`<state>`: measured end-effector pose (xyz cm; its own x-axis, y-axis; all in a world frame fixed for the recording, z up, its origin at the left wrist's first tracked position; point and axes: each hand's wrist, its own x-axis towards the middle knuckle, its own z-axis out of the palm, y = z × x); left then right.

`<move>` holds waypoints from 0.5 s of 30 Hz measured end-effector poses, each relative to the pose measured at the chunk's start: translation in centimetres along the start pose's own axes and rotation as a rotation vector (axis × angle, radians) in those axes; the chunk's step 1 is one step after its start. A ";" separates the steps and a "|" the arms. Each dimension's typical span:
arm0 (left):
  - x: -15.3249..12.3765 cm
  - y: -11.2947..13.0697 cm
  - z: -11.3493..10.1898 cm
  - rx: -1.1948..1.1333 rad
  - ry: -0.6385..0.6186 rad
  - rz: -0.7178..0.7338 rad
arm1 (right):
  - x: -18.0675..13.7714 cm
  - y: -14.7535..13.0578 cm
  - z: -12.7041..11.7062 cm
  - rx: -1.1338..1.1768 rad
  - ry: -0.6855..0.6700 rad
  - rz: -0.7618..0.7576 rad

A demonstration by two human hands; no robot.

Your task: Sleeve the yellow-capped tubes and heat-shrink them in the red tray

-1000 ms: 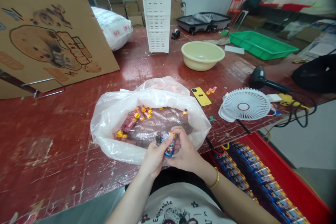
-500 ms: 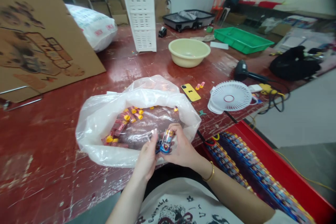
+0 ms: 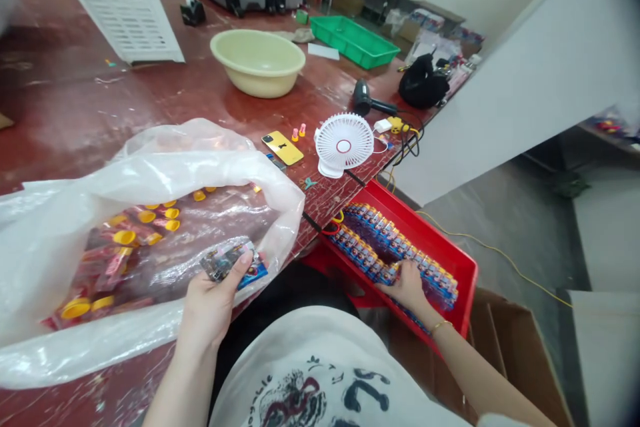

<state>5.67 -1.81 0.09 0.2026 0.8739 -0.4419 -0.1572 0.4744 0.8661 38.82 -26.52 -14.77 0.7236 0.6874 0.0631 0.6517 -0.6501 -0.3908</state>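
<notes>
My left hand (image 3: 210,297) grips a few small printed wrappers (image 3: 233,265) at the near edge of a clear plastic bag (image 3: 150,167). Inside the bag lie several red tubes with yellow caps (image 3: 125,240). My right hand (image 3: 407,283) reaches down to the right into a red tray (image 3: 445,257) packed with rows of blue-wrapped tubes (image 3: 373,233). Its fingers rest on the near rows of tubes, and I cannot tell whether they grip one.
On the red table (image 3: 75,100) stand a cream basin (image 3: 257,61), a yellow phone (image 3: 283,147), a white fan (image 3: 343,145), a hair dryer (image 3: 367,99), a green tray (image 3: 354,40) and a white crate stack (image 3: 123,3). A cardboard box (image 3: 520,353) sits under the red tray.
My hands have parted: the right one carried the blue tube down to the red tray, while the left stays at the bag with the wrappers. My head has turned right.
</notes>
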 end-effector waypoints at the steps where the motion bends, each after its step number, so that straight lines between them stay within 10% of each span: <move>1: 0.0 0.0 0.0 0.001 0.004 0.004 | 0.1 -0.1 0.9 -0.019 -0.021 0.013; 10: -0.6 1.6 -0.4 -0.111 0.028 -0.204 | 0.6 -1.8 2.0 -0.131 -0.135 0.063; 15: -1.0 1.9 -1.2 -0.139 0.012 -0.251 | 3.2 -10.1 -1.0 0.155 0.117 -0.377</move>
<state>4.06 -1.62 1.91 0.2411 0.7278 -0.6420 -0.2342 0.6856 0.6893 34.75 -18.08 -9.72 0.4678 0.8206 0.3282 0.8402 -0.2978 -0.4531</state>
